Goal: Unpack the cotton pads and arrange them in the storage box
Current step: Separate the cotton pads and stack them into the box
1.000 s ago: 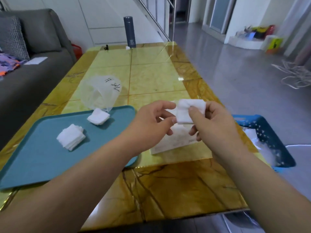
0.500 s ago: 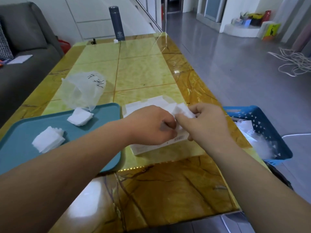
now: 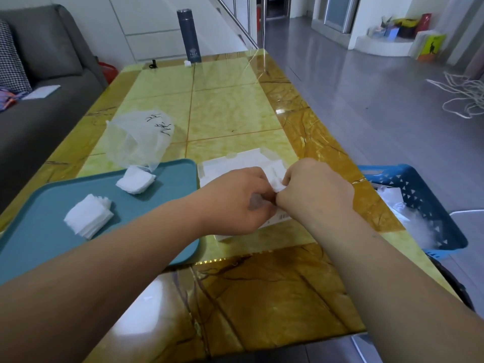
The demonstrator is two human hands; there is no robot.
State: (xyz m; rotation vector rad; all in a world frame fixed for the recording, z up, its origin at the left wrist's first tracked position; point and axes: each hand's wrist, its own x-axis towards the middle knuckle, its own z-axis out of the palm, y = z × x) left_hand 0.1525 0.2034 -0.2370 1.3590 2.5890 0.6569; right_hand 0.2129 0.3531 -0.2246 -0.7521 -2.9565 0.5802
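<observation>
The left hand (image 3: 235,203) and right hand (image 3: 318,189) meet just above the white pack (image 3: 230,163) in the middle of the table (image 3: 235,113), fingers of both curled and pinching a few cotton pads (image 3: 277,183) between them. The teal tray (image 3: 162,200) with two stacks (image 3: 89,216) lies to the left, nearer the left hand

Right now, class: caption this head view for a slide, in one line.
Left hand and right hand pinch pads over the pack; two stacks lie on the tray.
</observation>
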